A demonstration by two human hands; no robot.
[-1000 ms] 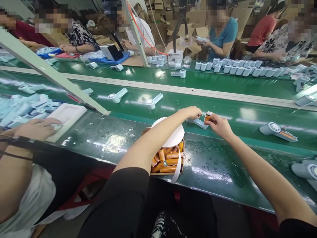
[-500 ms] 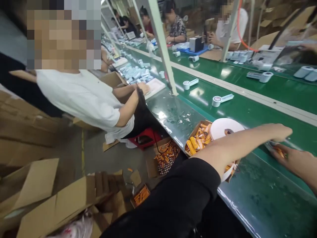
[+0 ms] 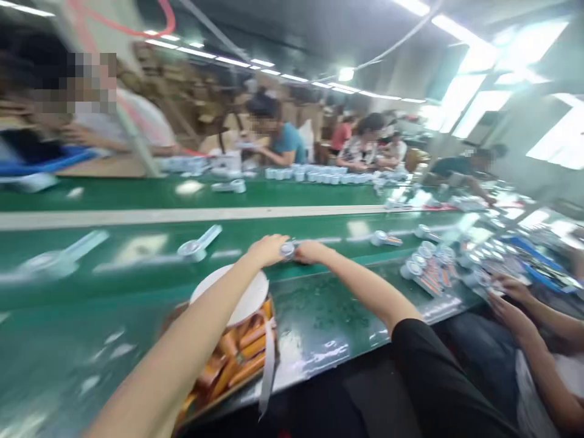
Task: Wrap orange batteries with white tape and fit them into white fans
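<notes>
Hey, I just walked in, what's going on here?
A person's left hand and right hand meet at a small, pale, round-headed device over the green belt; blur hides the exact grip. Nearer the person, a white disc lies over an open box of orange cylinders. Similar pale devices lie on the belt, and at the picture's right a co-worker's hands are near more of them.

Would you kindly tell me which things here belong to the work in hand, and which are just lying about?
Likely part of it:
pale round part, between left hand and right hand
boxed orange cylinders
white disc over them

Probably just nearby:
blue tray, far left
red hose, upper left
</notes>
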